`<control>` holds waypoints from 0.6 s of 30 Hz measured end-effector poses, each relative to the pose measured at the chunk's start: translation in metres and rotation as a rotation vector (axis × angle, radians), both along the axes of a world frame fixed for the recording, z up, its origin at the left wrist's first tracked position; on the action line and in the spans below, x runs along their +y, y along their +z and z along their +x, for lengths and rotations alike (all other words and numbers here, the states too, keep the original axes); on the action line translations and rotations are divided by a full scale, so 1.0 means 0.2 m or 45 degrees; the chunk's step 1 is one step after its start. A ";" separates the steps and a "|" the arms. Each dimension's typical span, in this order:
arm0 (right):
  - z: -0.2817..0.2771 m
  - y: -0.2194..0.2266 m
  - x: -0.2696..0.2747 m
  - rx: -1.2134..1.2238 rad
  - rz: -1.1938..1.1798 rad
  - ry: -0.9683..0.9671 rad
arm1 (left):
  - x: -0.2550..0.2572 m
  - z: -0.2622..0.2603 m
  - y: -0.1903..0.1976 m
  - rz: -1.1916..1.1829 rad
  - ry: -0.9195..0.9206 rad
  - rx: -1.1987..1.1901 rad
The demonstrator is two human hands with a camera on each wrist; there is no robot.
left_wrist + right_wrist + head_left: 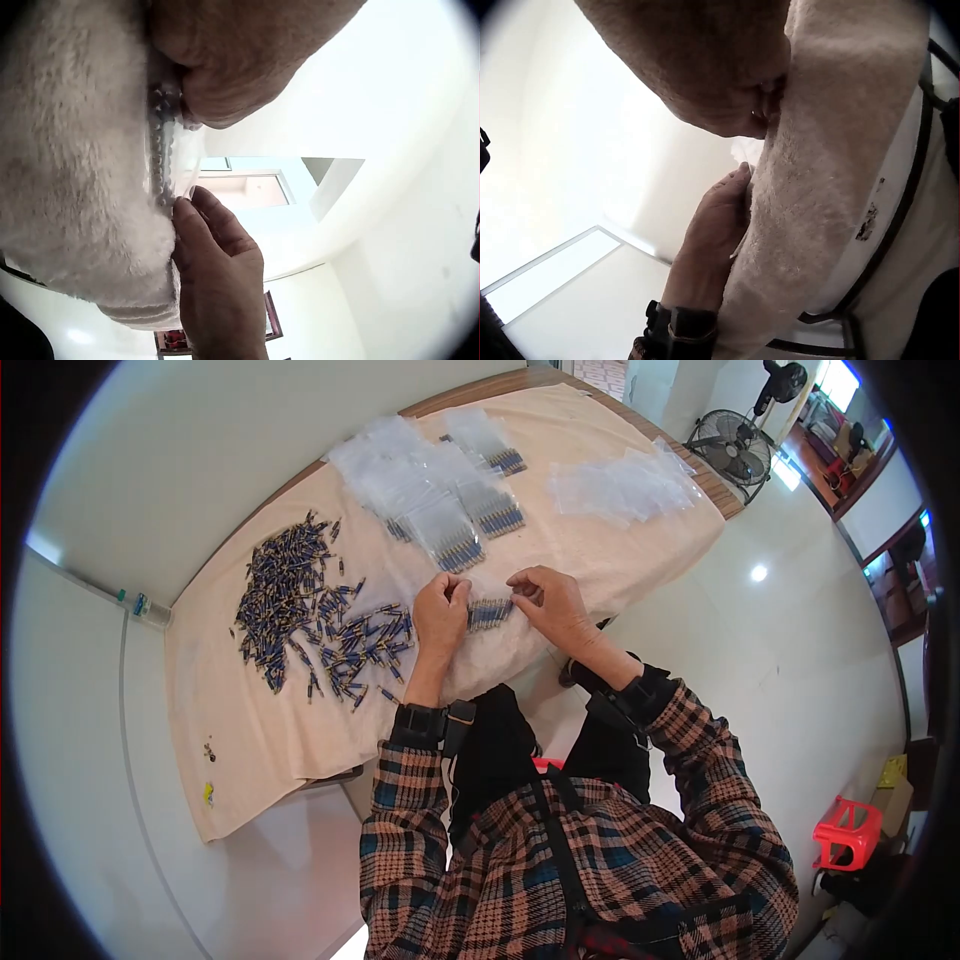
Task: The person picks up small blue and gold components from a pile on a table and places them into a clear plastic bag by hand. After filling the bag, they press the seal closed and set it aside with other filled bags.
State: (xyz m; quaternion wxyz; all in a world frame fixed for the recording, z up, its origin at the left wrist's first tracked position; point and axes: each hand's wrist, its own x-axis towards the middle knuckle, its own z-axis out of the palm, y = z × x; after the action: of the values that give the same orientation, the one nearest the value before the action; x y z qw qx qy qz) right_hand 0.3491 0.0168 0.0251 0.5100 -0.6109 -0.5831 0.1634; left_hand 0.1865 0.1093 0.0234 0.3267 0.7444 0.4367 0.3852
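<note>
Between the hands lies a clear plastic bag (489, 613) holding a row of small blue and brass-coloured cylindrical pieces side by side. My left hand (440, 615) grips the bag's left side with curled fingers, the thumb towards the row. From the other side my right hand (555, 605) pinches the bag's edge between thumb and fingertips; the left wrist view shows this right hand (221, 277) at the clear film. The left hand (712, 225) appears low in the right wrist view, where the row is hidden.
Left of the hands spreads a large heap of loose blue pieces (285, 590). Filled bags (455, 540) lie stacked beyond the hands, flat bags (625, 485) to the right. A pale fleecy cloth (270, 745) covers the table; a fan (735, 445) stands past its far right corner.
</note>
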 end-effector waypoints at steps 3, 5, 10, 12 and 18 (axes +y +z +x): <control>-0.01 0.01 0.00 0.028 -0.095 0.008 | 0.00 0.00 0.00 0.007 0.015 0.023; -0.01 0.03 0.00 0.031 -0.133 0.033 | -0.01 0.00 0.01 0.012 0.013 0.027; 0.02 0.04 0.03 0.047 -0.272 0.162 | 0.00 0.00 0.00 0.024 0.013 0.085; 0.03 0.05 0.03 0.046 -0.305 0.207 | 0.00 -0.01 0.00 0.028 0.008 0.088; 0.04 0.06 0.05 0.006 -0.403 0.280 | 0.00 -0.02 -0.01 0.015 -0.048 0.094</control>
State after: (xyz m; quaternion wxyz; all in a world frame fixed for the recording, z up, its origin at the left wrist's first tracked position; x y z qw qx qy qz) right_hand 0.3567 0.0267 0.0363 0.3882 -0.6155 -0.6122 0.3093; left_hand 0.1834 0.1096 0.0223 0.3131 0.7681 0.4321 0.3541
